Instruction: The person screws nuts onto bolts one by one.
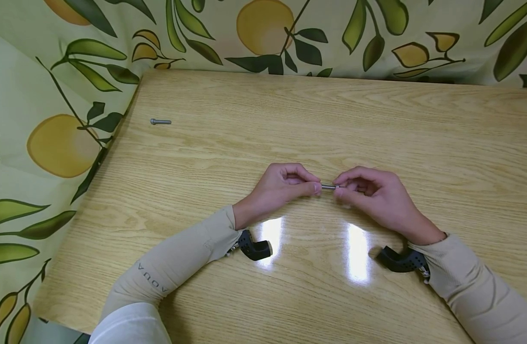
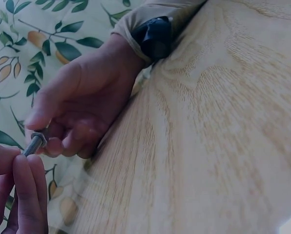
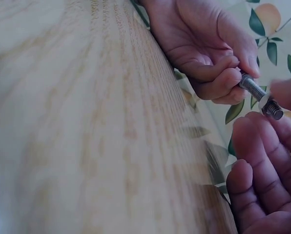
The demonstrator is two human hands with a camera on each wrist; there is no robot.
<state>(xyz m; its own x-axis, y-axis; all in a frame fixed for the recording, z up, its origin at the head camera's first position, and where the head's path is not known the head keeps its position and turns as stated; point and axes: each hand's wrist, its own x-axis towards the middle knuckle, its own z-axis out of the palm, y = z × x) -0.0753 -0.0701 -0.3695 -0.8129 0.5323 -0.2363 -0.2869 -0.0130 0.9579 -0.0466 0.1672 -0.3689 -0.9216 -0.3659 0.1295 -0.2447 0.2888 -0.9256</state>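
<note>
left hand (image 1: 285, 188) pinches head end of grey metal threaded bolt (image 3: 254, 88); right hand (image 1: 377, 193) has thumb and fingers round silver metal nut (image 2: 41, 138) near its tip. bolt sits between hands over light wood-grain table (image 1: 246, 124); second grey metal bolt (image 1: 161, 122) lies far left.

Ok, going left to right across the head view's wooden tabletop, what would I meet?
Loose grey metal bolt, bare left hand, silver threaded metal bolt between the hands, bare right hand.
</note>
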